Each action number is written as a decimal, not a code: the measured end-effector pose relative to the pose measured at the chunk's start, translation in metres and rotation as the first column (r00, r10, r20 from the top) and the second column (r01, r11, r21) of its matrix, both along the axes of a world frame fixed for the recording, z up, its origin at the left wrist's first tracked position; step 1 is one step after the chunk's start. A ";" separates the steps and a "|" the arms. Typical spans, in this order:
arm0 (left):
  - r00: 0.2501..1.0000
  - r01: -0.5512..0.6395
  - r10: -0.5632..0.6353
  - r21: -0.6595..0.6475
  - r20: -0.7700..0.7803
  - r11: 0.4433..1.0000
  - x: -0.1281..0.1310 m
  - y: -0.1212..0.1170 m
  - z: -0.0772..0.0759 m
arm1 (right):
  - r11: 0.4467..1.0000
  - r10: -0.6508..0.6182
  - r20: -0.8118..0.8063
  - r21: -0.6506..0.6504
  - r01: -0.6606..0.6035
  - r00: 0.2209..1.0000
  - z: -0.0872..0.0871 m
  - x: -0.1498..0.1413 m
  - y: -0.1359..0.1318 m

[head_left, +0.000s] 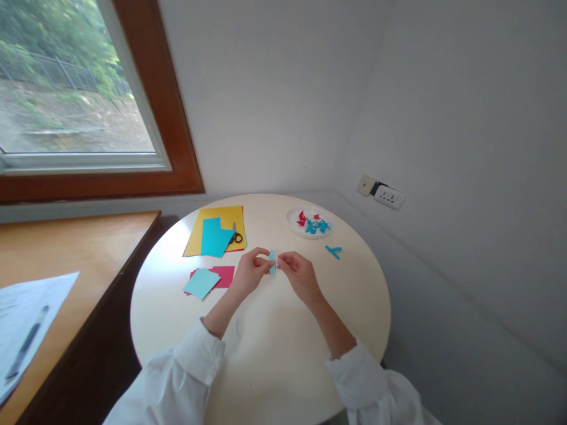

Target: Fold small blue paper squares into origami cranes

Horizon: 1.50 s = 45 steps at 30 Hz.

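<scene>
My left hand (251, 270) pinches a small light blue piece of folded paper (272, 257) between thumb and fingers, above the middle of the round table. Close on the other side of the paper is my right hand (299, 273), its thumb and fingertips pressed together. Whether those fingertips grip the paper's edge or a tiny bit of it is too small to tell. Left of my hands, a light blue paper square (202, 284) lies over pink-red paper (224, 276).
Behind, scissors (238, 237) and blue paper (212, 239) lie on yellow sheets (195, 242). A white plate (292, 223) holds red and blue folded paper shapes. Blue paper strips (333, 252) lie right of it on the round table (283, 366). A wooden desk (106, 248) stands left.
</scene>
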<state>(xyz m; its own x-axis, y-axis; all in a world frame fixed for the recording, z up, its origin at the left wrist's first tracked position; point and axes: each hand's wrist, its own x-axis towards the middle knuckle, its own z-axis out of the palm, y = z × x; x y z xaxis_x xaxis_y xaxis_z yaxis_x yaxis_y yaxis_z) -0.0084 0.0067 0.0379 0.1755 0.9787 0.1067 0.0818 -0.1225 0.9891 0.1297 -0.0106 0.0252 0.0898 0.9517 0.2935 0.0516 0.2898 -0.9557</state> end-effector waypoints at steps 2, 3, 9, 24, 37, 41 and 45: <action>0.999 0.036 -0.036 -0.002 0.009 0.999 0.001 0.000 -0.009 | 0.999 0.036 -0.070 -0.035 -0.039 0.997 -0.007 0.002 0.004; 0.999 0.051 -0.051 0.000 0.017 0.999 0.001 0.000 -0.013 | 0.997 0.045 -0.089 -0.058 -0.050 0.995 -0.010 0.002 0.006; 0.985 0.166 -0.166 -0.001 0.041 0.986 0.003 0.001 -0.025 | 0.990 0.019 -0.121 -0.138 -0.036 0.992 -0.023 0.007 0.011; 0.977 0.189 -0.183 -0.046 0.109 0.981 -0.001 -0.004 -0.037 | 0.988 0.065 -0.079 -0.138 -0.076 0.995 -0.039 0.004 0.006; 0.983 0.129 -0.115 -0.092 0.142 0.987 0.001 -0.007 -0.031 | 0.982 0.111 -0.092 -0.143 -0.123 0.990 -0.038 0.004 0.004; 0.970 0.150 -0.119 -0.137 0.210 0.979 0.001 -0.008 -0.030 | 0.985 0.109 -0.103 -0.120 -0.121 0.989 -0.038 0.006 0.003; 0.967 0.152 -0.109 -0.178 0.232 0.972 0.000 -0.009 -0.029 | 0.993 0.093 -0.047 -0.071 -0.096 0.995 -0.038 0.008 0.002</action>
